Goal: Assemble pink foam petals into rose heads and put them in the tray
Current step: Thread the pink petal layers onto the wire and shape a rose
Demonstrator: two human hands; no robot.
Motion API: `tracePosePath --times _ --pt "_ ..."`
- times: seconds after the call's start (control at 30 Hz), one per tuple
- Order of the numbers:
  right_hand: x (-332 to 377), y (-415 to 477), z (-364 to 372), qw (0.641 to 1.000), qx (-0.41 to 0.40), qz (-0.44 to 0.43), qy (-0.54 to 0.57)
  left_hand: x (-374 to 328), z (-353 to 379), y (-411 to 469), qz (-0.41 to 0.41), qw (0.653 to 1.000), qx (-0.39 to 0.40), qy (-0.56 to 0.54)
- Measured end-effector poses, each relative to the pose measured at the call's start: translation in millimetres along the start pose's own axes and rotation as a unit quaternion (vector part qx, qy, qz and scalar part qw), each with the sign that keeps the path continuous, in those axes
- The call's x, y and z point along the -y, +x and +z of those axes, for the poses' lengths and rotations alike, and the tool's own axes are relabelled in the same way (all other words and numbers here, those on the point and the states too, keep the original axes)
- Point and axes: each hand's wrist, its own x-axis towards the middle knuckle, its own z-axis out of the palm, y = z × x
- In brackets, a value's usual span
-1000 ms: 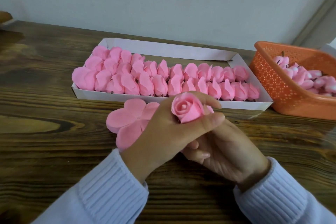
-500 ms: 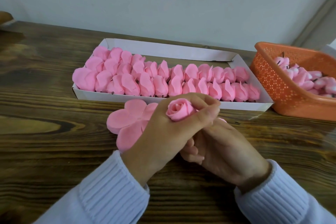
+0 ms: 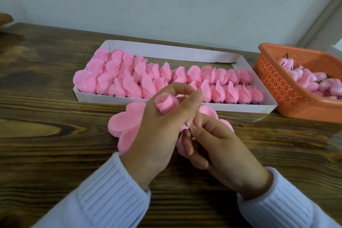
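A dark wooden worktop (image 3: 46, 153) fills the view, with a pale wall behind. Towards the back lies a long white cardboard tray (image 3: 166, 50), packed with two rows of pink foam rose heads (image 3: 129, 83). To its right, near the tray's end, stands an orange perforated basket (image 3: 277, 87) holding more pink buds (image 3: 307, 79). In the foreground a person in ribbed white sleeves (image 3: 111, 190) works just in front of the tray. The left hand (image 3: 153, 135), back upward, pinches a small rolled rose bud (image 3: 165, 102) in the ring of its thumb and forefinger. The right hand (image 3: 227, 150) touches the left, its fingers curled around pink foam petal lobes (image 3: 209, 112); the grip is partly hidden. A flat flower-shaped petal sheet (image 3: 125, 122) lies on the worktop, partly under the left hand.
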Motion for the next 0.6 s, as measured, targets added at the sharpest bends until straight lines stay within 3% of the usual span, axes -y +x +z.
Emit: tracePosePath --times 0.27,0.47,0.6 --pt "0.8 -0.5 2.1 0.999 -0.02 0.026 -0.033 0.2 -2.3 8.9 -0.002 0.991 -0.056 -0.119" --pt "3.1 -1.5 4.0 0.998 0.008 0.018 0.063 -1.4 -2.5 4.8 0.0 0.998 -0.051 -0.047" --pt "3.4 -1.1 7.7 0.998 0.011 -0.016 0.061 1.3 -0.3 0.3 0.027 0.998 -0.036 0.039"
